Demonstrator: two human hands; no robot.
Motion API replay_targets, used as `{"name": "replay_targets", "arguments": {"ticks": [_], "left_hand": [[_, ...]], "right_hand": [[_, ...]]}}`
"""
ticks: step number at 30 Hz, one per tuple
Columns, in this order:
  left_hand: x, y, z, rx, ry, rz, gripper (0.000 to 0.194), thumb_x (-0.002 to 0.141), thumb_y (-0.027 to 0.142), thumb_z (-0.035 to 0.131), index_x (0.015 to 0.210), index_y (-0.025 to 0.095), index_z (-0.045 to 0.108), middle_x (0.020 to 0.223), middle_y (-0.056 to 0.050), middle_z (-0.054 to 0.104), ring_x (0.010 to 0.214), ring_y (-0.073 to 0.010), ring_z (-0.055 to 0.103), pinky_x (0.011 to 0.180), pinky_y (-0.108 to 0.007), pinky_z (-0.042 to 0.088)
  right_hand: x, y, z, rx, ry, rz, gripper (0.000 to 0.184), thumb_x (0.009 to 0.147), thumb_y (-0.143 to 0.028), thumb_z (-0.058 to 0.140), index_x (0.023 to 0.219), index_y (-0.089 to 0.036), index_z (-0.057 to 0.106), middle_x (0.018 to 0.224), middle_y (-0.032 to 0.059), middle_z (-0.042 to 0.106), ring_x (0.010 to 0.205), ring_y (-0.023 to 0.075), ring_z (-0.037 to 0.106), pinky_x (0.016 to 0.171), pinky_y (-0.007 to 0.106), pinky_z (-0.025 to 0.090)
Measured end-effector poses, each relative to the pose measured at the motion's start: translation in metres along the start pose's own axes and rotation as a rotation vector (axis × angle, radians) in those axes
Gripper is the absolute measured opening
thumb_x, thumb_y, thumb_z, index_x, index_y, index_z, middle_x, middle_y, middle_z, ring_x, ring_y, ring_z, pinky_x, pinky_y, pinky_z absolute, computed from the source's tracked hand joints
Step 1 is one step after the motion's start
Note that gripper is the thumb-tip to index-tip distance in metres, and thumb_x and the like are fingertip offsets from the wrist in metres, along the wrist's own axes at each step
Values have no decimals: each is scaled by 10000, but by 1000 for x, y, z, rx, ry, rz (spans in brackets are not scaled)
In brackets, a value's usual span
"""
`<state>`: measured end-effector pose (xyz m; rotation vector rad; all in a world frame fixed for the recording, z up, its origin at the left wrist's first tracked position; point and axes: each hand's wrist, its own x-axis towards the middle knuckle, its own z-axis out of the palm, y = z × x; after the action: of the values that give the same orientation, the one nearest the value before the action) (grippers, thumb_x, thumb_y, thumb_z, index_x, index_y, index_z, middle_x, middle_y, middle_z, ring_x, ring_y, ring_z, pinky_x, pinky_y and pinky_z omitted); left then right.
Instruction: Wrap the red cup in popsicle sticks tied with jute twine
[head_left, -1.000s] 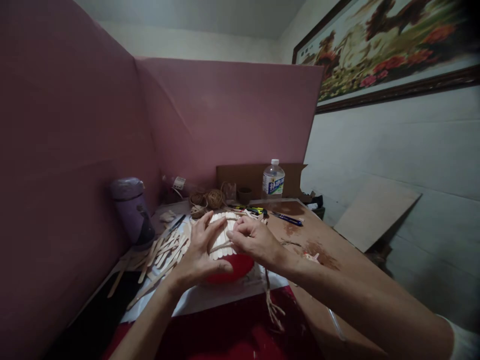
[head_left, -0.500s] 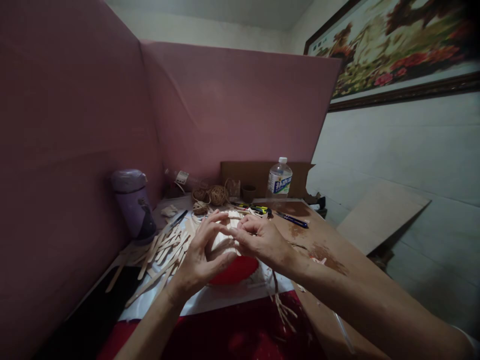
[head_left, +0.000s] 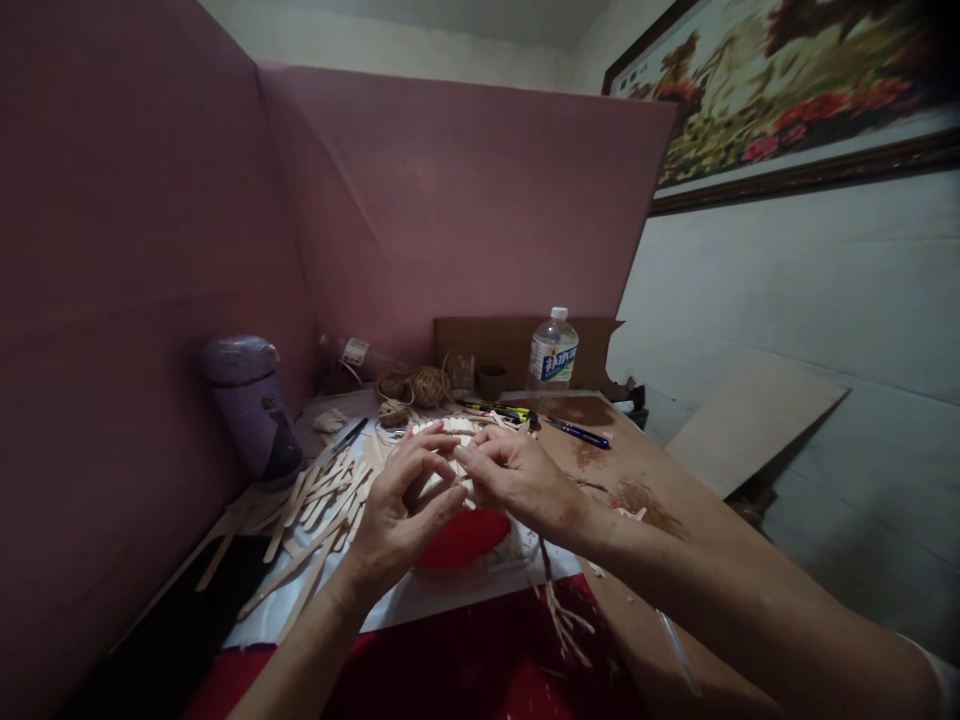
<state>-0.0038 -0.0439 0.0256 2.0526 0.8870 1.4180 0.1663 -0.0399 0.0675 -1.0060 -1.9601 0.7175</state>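
A pale piece made of wooden craft sticks (head_left: 459, 427) rises between my hands, largely covered by them. My left hand (head_left: 405, 500) curls around its left side, fingers over the top and thumb low in front. On the right side my right hand (head_left: 525, 480) is closed, thumb and index finger pinched together against the sticks; whatever is in the pinch is too small to make out. Below them shows a round red surface (head_left: 465, 540). Left of my left hand, loose craft sticks (head_left: 322, 500) lie in a heap on white sheeting.
A purple bottle (head_left: 251, 415) stands at the left by the pink partition (head_left: 465, 200). Balls of twine (head_left: 429, 387), a yellow-black cutter (head_left: 510, 411), a blue pen-like tool (head_left: 577, 433) and a clear plastic bottle (head_left: 553, 352) sit behind. Frayed twine (head_left: 559, 610) lies in front.
The view has shifted slightly. My right fingers have moved a little left and up over the sticks, now closer to my left fingertips. My left hand keeps its place around the piece.
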Motion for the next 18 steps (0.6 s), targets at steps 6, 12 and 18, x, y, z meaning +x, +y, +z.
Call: {"name": "replay_targets", "arguments": {"ticks": [6,12,18], "left_hand": [[2,0,0,-54,12,-26,149,843,310,616,732,211,599,1153,-98,640,1289,-268,468,1088,-467,357],[0,2,-1,-157,23,-76,114,833,304,603,773,216,561,1175,-98,635,1327,-275,433,1075,-460,385],[0,0,-2,-129,0,-60,86,846,277,585,781,221,580,1181,-82,618,1344,-274,403,1115,-490,341]], "right_hand": [[2,-2,-6,168,-73,95,618,950,-566,375,480,-207,554,587,22,576,691,169,562,740,320,413],[-12,-7,-31,290,34,258,665,904,-690,294,581,-197,604,673,51,610,689,171,548,697,330,438],[-52,13,-87,-150,59,226,448,855,-554,494,603,-195,586,634,22,554,630,162,496,599,296,387]]}}
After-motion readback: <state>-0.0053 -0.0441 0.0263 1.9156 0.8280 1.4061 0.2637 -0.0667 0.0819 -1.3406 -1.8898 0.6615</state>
